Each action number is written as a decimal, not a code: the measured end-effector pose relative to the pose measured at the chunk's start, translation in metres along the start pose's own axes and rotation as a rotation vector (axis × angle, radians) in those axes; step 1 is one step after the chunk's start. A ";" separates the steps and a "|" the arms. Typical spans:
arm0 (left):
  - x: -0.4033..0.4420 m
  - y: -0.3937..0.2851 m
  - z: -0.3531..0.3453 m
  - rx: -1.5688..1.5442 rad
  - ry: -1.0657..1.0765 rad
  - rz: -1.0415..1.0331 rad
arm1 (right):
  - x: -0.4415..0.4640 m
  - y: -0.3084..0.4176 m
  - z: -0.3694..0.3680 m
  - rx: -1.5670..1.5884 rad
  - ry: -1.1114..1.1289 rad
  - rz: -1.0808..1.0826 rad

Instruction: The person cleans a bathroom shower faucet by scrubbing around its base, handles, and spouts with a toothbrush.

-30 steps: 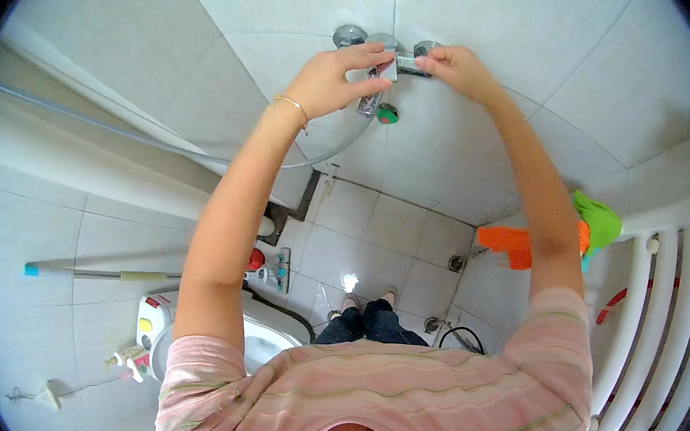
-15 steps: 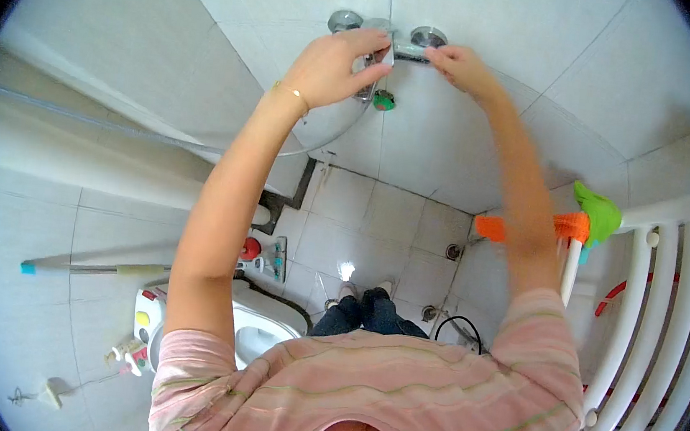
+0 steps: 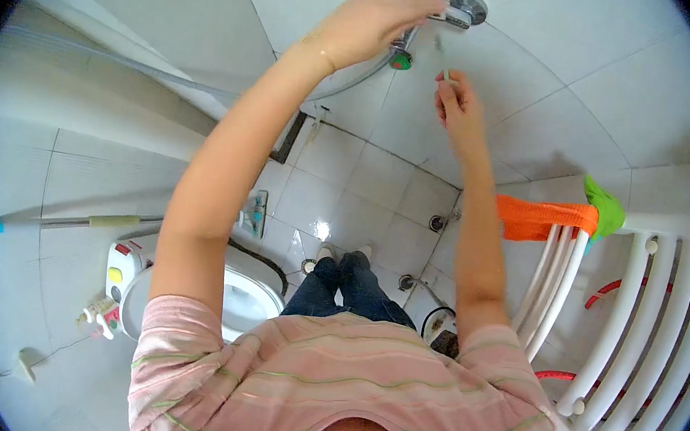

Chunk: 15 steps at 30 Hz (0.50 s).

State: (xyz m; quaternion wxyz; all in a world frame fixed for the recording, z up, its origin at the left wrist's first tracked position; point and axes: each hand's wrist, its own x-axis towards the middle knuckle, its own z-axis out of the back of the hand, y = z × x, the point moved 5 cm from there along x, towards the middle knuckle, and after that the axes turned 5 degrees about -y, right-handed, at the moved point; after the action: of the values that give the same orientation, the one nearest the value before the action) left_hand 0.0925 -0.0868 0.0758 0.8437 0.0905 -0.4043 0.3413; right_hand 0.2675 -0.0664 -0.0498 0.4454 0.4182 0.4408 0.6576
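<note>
A chrome wall faucet (image 3: 458, 15) is fixed to the tiled wall at the top of the head view. My left hand (image 3: 379, 26) reaches over its middle, fingers closed round the front of it and hiding part of the body. Under that hand a round green piece (image 3: 401, 59) shows at the lower end of the faucet, and a pale hose (image 3: 350, 86) curves away to the left. Lower right of the faucet, my right hand (image 3: 459, 110) pinches a thin pale brush (image 3: 446, 74) pointing up; its tip is blurred. The brush is apart from the faucet.
A white toilet (image 3: 256, 303) stands at lower left, beside a mop handle (image 3: 121, 221). On the right is a white rack (image 3: 630, 304) with an orange cloth (image 3: 542, 219) and a green cloth (image 3: 602, 205). Drains (image 3: 437, 223) and a black cord lie near the floor.
My right hand has drawn down from the faucet, bringing the brush into sight. My left hand stays at the faucet, its fingers now further over it. The whole view has shifted.
</note>
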 end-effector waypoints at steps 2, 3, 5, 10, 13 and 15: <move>-0.025 0.011 0.014 -0.126 -0.065 0.420 | 0.002 0.020 -0.002 -0.165 0.003 0.071; -0.036 0.013 0.014 -0.130 -0.070 0.428 | 0.004 0.037 -0.005 -0.300 -0.051 0.164; -0.066 0.023 0.011 -0.145 -0.178 0.578 | 0.010 0.058 -0.008 -0.442 -0.094 0.263; -0.104 0.011 -0.004 -0.224 -0.202 0.659 | -0.002 0.059 -0.029 -1.097 0.094 0.370; -0.130 0.003 -0.010 -0.247 -0.139 0.726 | 0.006 0.040 -0.005 -0.729 -0.016 0.180; -0.139 0.006 -0.008 -0.251 -0.093 0.776 | 0.003 0.047 -0.004 -0.782 0.029 0.277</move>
State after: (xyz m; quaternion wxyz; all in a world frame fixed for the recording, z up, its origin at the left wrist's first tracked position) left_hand 0.0321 -0.1488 -0.0336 0.6376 -0.1571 -0.4846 0.5779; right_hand 0.2530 -0.0742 -0.0053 0.4716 0.2634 0.1035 0.8352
